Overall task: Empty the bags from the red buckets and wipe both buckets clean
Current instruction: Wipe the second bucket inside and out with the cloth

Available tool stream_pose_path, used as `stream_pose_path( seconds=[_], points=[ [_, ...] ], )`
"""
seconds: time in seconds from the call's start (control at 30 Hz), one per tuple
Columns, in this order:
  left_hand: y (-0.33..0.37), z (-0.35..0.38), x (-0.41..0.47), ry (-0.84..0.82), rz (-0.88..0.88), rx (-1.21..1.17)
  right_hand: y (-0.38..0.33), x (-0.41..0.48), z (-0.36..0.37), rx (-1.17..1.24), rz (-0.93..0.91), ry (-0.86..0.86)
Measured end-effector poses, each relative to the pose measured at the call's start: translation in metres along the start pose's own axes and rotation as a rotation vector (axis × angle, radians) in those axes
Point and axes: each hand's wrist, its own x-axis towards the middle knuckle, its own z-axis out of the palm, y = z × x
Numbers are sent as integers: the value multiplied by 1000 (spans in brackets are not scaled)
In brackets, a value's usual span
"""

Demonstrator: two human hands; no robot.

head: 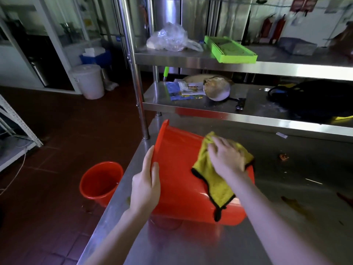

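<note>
Lying sideways on table (191,245): bucket (177,169) | L hand (147,184) grips rim | R hand (227,155) flat on cloth (215,180) atop it

views: one, head-worn, wide-angle, edges bowed
height: above steel table (286,197), looking down on it
facing: forward and down, toward shelves (238,68) behind the table
range: close; red bucket (175,178) fills mid-frame
left margin: floor (57,131) below table edge, far room dim, probably glass partitions (63,35)
</note>
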Motion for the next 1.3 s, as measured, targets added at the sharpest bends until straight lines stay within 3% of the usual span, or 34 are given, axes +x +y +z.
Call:
stream_pose_path(
  seconds=[0.17,0.3,0.4,0.57,0.73,0.8,0.9,1.03,1.1,1.2,1.3],
  points=[
    [-3,-15,0,-64,7,-21,-93,-35,17,6,-424,89],
    [23,-13,50,-110,-159,-145,-93,-74,31,-21,-485,178],
    [53,9,86,-123,-286,-33,-80,-91,39,24,-521,221],
    [46,11,66,-16,-29,91,-31,-67,16,-41,-385,183],
    [30,6,19,-6,-17,-30,47,-28,-9,43,62,93],
    [28,9,10,8,-21,-63,48,-17,-11,44,136,2],
    [31,13,24,33,-13,-23,4,-17,-3,-33,39,41],
    [35,19,45,61,-10,45,-76,-40,18,-16,-382,99],
    [34,17,53,56,-33,1,-86,-42,22,-45,-505,83],
    [34,18,53,48,-28,-11,-55,-32,16,-34,-500,80],
    [29,21,40,51,-14,-21,6,-23,6,26,-245,134]
  ],
)
